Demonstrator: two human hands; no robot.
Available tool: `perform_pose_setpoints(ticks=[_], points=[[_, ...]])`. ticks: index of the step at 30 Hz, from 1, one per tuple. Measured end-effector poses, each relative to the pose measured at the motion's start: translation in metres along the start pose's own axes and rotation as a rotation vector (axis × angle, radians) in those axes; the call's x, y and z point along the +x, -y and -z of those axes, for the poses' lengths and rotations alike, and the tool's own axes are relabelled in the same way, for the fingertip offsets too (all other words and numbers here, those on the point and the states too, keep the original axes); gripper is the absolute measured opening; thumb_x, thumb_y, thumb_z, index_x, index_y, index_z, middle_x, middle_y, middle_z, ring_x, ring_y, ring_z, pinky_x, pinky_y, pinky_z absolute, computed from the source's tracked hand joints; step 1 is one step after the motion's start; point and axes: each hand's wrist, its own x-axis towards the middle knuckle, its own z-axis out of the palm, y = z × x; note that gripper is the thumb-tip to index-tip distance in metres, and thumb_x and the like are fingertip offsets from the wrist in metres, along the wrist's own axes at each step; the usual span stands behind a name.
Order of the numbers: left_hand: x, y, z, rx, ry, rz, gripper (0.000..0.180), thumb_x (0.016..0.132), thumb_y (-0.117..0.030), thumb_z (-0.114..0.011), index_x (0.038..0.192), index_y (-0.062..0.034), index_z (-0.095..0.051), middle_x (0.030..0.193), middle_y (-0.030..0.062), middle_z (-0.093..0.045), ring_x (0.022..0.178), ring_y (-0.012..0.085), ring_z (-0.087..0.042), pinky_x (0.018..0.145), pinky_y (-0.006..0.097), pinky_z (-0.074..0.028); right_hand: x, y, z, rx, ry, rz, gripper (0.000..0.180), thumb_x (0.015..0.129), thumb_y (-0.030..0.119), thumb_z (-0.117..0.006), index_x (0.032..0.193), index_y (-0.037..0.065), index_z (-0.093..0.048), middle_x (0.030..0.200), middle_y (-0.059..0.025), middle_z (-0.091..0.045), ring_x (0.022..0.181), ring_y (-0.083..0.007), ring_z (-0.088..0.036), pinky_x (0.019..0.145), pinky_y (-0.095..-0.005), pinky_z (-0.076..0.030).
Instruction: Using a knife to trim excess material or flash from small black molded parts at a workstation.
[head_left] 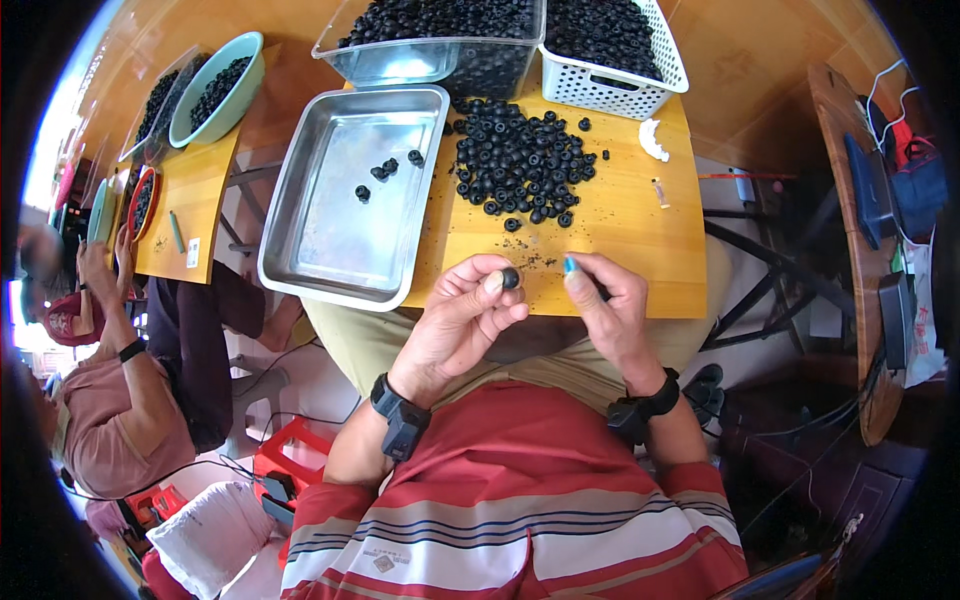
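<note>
Between the thumb and fingers of my left hand [462, 308] is a small round black rubber part [511, 278], held just above the front of the table. My right hand [615, 308] is beside it, thumb and fingers closed on a small tool with a blue end [570, 265]; most of that tool is hidden in the hand. The two hands are apart. Beyond them a heap of black ring-shaped rubber parts [525, 160] lies on the wooden table [650, 255], with dark crumbs [530, 250] in front of it. Several similar parts sit in a metal tray [350, 240] at the left.
A clear plastic bin [400, 65] and a white perforated basket [600, 95], both full of black parts, stand at the back. A white scrap [653, 141] lies at the right. To the left, another person [130, 400] works at a second table [190, 215] with a green basin [250, 80].
</note>
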Motion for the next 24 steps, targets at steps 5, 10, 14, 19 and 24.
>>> perform_pose_setpoints(ticks=[5,10,14,19,24], points=[[-0.014,-0.014,-0.016,0.185,-0.123,-0.036,0.018,0.099,-0.006,-0.064,0.117,-0.0015,-0.065,0.104,0.0087,-0.067,0.090,0.0147,-0.066,0.083,0.032,-0.063,-0.001,-0.002,-0.003,0.008,0.035,0.008,0.036,0.099,0.028,-0.070,0.110,-0.005,-0.071,0.083,-0.0059,-0.068,0.072,-0.0093,-0.057,0.065,-0.0257,-0.047],[-0.030,-0.054,-0.020,0.960,-0.413,-0.443,0.017,0.094,-0.001,-0.071,0.111,-0.0002,-0.070,0.094,0.0066,-0.073,0.084,0.0118,-0.070,0.076,0.024,-0.057,-0.009,-0.020,0.008,-0.004,-0.036,-0.041,0.037,0.099,0.029,-0.070,0.112,-0.005,-0.071,0.081,-0.0017,-0.066,0.072,-0.0071,-0.055,0.064,-0.0245,-0.046],[-0.019,-0.089,0.011,1.483,-0.598,-0.602,0.020,0.090,-0.001,-0.074,0.110,0.0010,-0.070,0.102,0.0070,-0.071,0.090,0.0134,-0.068,0.077,0.026,-0.055,-0.012,-0.023,0.008,0.013,-0.050,-0.077,0.038,0.099,0.030,-0.070,0.112,-0.006,-0.071,0.079,0.0011,-0.063,0.071,-0.0059,-0.052,0.063,-0.0241,-0.044],[-0.001,-0.066,-0.006,1.864,-0.395,-0.780,0.023,0.085,-0.001,-0.074,0.107,-0.0013,-0.070,0.111,0.0162,-0.069,0.099,0.0333,-0.069,0.085,0.037,-0.056,-0.015,-0.024,0.009,0.013,-0.055,-0.111,0.038,0.099,0.030,-0.070,0.110,-0.006,-0.071,0.078,0.0017,-0.062,0.070,-0.0056,-0.051,0.062,-0.0244,-0.043],[0.024,-0.023,-0.019,2.025,-0.096,-0.667,0.019,0.085,-0.003,-0.073,0.104,-0.0013,-0.069,0.103,0.0143,-0.069,0.094,0.0337,-0.068,0.079,0.040,-0.057,-0.017,-0.022,0.012,0.005,-0.078,-0.081,0.037,0.099,0.029,-0.069,0.108,-0.007,-0.071,0.077,0.0020,-0.061,0.070,-0.0055,-0.050,0.062,-0.0242,-0.042]])
